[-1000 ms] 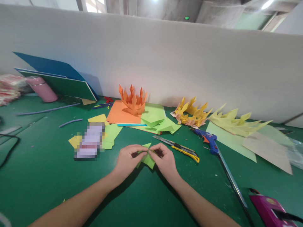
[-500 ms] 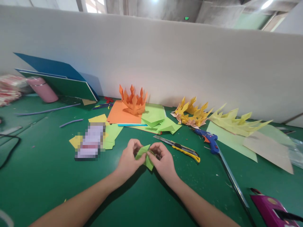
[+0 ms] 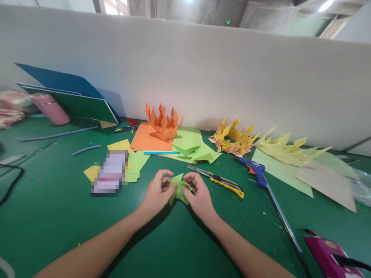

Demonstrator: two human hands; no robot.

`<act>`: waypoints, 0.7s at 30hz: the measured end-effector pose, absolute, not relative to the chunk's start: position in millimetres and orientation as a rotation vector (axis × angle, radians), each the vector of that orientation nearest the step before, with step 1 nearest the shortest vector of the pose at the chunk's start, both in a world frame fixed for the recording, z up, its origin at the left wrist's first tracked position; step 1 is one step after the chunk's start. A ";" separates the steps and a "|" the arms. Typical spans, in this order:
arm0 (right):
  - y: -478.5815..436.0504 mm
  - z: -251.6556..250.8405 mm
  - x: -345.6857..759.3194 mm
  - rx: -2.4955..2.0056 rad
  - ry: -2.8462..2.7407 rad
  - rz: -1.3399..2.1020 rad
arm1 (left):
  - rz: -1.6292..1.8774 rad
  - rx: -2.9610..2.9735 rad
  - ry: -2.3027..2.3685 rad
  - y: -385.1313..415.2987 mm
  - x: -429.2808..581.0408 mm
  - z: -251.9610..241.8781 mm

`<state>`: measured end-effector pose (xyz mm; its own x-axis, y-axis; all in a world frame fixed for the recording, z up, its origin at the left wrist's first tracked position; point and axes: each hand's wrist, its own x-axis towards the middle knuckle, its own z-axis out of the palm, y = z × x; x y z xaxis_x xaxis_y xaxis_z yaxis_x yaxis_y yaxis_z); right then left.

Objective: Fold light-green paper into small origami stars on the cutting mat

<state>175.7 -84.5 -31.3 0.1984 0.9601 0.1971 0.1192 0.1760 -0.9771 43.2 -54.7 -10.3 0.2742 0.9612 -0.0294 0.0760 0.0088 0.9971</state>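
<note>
Between my two hands is a small piece of folded green paper (image 3: 179,190), its points sticking up and down. My left hand (image 3: 159,193) pinches its left side, thumb in front and fingers curled behind. On the right side my right hand (image 3: 200,195) grips it the same way, thumb pressed on the near face. The fingertips behind the paper are partly hidden. Just beyond my right hand lies a yellow utility knife (image 3: 223,182) with its blade out. Green paper sheets (image 3: 199,152) lie past the hands.
An orange paper crown (image 3: 164,125) stands on orange sheets. Yellow paper crowns (image 3: 234,141) are at the back right, near a blue glue gun (image 3: 256,172) with a long glue stick. At left are a blurred phone (image 3: 110,172) and pink bottle (image 3: 52,109); a magenta device (image 3: 333,255) sits lower right.
The folded green paper has turned between my fingers and now shows a wider face with points lower left and right. Both thumbs have shifted on it; my hands stay in place.
</note>
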 end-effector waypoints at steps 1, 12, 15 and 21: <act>-84.2 -31.0 175.9 -1.235 -1.197 0.879 | 0.951 1.349 1.057 -54.0 43.4 -9.7; -83.0 -29.3 177.5 -1.268 -1.189 0.899 | 0.909 1.637 1.116 -54.2 39.3 -9.3; -83.1 -29.4 177.0 -1.256 -1.196 0.887 | 0.875 1.687 1.150 -55.5 38.3 -10.4; -83.6 -29.3 175.1 -1.202 -1.198 0.895 | 0.916 1.520 1.133 -55.0 40.5 -12.1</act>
<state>175.1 -83.6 -29.3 0.1854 0.9631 0.1949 0.0857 0.1817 -0.9796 40.5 -55.0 -12.1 0.2772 0.9607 0.0114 0.2117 -0.0727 0.9746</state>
